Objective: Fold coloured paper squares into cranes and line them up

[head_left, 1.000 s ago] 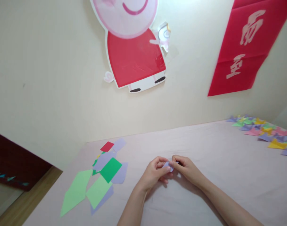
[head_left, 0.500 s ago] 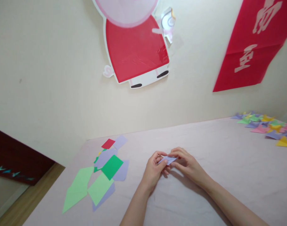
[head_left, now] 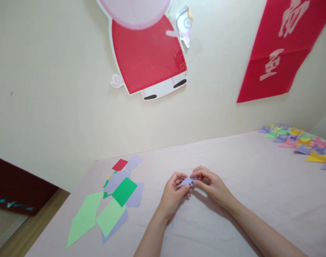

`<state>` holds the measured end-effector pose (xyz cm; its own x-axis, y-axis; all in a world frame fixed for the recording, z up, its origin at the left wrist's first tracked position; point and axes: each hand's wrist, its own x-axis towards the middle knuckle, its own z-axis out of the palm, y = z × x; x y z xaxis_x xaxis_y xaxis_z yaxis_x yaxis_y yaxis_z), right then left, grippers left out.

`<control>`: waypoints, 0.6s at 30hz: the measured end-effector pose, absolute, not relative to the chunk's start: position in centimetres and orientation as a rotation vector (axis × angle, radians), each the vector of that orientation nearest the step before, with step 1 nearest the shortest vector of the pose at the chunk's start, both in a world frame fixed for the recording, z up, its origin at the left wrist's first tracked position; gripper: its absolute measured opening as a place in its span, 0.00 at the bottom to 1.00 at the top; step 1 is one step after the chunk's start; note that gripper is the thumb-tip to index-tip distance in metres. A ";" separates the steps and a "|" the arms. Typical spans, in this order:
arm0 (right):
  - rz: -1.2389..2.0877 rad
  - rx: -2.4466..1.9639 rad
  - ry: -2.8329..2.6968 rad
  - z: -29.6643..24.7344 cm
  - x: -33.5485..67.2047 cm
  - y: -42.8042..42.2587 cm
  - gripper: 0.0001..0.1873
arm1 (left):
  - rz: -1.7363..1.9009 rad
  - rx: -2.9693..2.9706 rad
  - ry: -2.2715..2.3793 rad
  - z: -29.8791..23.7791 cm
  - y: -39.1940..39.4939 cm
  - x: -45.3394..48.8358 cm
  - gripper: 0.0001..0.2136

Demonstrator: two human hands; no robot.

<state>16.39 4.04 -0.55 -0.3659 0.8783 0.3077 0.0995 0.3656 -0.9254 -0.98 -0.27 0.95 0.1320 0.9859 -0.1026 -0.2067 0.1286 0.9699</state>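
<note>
Between my two hands, just above the pale cloth, is a small folded piece of lavender paper (head_left: 186, 181). My left hand (head_left: 174, 191) pinches its left part, with the thumb in front and the fingers curled behind. My right hand (head_left: 209, 184) closes on its right end with thumb and fingertips, which partly cover that end. The paper shows a pointed left corner and creased layers; its far side is hidden by my fingers.
Loose paper sheets lie at the left, among them a dark green square (head_left: 124, 191), a light green sheet (head_left: 111, 217) and a red one (head_left: 120, 164). Several folded paper shapes (head_left: 296, 142) stand in rows at the far right. A wall (head_left: 211, 114) borders the pale cloth (head_left: 221, 235) behind.
My right thumb and fingers have drawn in closer and now grip the paper's right end. The folded paper has turned slightly. The view has shifted a little to the right.
</note>
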 end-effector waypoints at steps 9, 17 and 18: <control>0.964 -0.889 -1.793 -0.3 16.3 4.0 0.04 | 1.136 1.092 1.088 0.5 -0.3 -0.6 0.14; 0.950 -0.882 -1.831 0.1 16.3 3.9 0.08 | 1.259 1.710 1.422 0.9 -0.4 -0.8 0.01; 0.947 -0.881 -1.837 0.2 16.3 3.9 0.08 | 1.271 1.751 1.447 0.9 -0.4 -0.9 0.02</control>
